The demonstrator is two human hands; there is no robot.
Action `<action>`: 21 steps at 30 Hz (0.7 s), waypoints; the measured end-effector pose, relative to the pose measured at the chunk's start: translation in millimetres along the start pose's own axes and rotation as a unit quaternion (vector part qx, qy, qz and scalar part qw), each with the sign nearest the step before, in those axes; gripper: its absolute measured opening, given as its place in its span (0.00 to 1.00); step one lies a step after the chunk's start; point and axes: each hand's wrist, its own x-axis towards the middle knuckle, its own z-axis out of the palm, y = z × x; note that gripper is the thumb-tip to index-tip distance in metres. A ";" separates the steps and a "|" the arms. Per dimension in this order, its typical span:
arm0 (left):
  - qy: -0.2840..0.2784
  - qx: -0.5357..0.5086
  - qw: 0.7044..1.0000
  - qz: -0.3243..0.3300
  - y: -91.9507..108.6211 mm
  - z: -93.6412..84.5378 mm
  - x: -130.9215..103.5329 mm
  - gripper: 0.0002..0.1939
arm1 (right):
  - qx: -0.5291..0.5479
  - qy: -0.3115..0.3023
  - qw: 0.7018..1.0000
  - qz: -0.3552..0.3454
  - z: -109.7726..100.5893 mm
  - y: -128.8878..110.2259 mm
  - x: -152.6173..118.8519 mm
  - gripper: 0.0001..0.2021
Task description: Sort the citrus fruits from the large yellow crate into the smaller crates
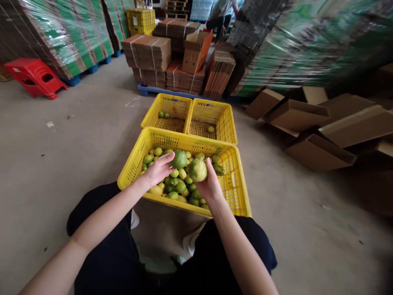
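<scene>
My left hand (159, 169) is closed on a round green lemon (179, 159), its fingers along the fruit's left side. In my right hand (211, 184) sits a bigger, yellow-green lemon (198, 170), with the thumb up along its right side. Both fruits are held side by side above a large yellow plastic crate (242, 180). Many loose green and yellow lemons (172, 195) lie inside that crate, mostly in its left and middle part. My forearms and wrists hide some of them.
Two smaller yellow crates stand behind: the left one (150, 111) holds two green fruits, the right one (229, 119) one yellowish fruit. Bundled flat cardboard (150, 53) lies on a blue pallet. Open boxes (297, 114) are at right, a red stool (35, 78) at left. A person (219, 18) crouches far back.
</scene>
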 end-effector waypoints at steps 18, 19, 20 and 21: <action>0.132 -0.142 0.974 -0.115 2.9 3.8 1.9 0.22 | 0.008 -0.007 0.999 0.050 -12.9 8.9 2.9 0.21; 0.134 -0.147 0.974 -0.111 1.9 3.2 2.5 0.23 | 0.004 -0.009 0.999 0.050 -12.9 10.3 4.0 0.22; 0.135 -0.149 0.973 -0.108 0.7 2.7 3.2 0.24 | 0.001 -0.010 0.999 0.052 -13.2 11.8 5.2 0.22; 0.137 -0.150 0.973 -0.108 -0.4 2.2 3.9 0.25 | -0.001 -0.012 0.998 0.055 -13.8 13.3 6.5 0.22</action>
